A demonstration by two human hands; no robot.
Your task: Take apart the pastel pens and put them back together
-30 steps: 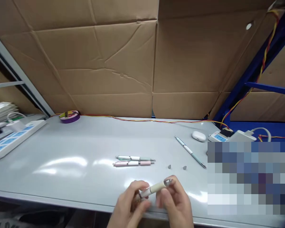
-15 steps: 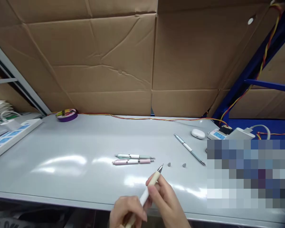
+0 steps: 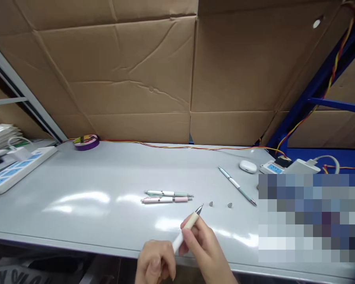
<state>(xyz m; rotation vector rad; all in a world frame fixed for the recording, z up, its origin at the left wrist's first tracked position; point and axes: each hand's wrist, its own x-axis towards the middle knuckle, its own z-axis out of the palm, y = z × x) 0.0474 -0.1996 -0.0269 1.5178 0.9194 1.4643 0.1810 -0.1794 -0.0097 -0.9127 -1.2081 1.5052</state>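
Observation:
My right hand (image 3: 203, 249) pinches a cream-and-white pen (image 3: 192, 221) near its front, between thumb and fingers. The pen's silver tip points up and to the right. My left hand (image 3: 157, 258) is curled round the pen's rear end, which its fingers hide. Beyond the tip, two small silver pen tips (image 3: 211, 204) lie apart on the table. To the left of them a green-and-white pen (image 3: 168, 193) and a pink-and-white pen (image 3: 165, 200) rest side by side. Another pale green-and-white pen (image 3: 236, 184) lies slantwise at the right.
The grey table (image 3: 118, 228) backs onto a cardboard wall (image 3: 136, 94). A purple tape roll (image 3: 87, 142) sits at the back left, near a white power strip (image 3: 20, 171). At the right are a white earbud case (image 3: 248, 166), a charger (image 3: 301, 169) and a pixelated area.
My left hand has turned a little on the pen, so its thumb now shows and the rear end is more hidden. The right hand keeps its hold, and the view has shifted slightly.

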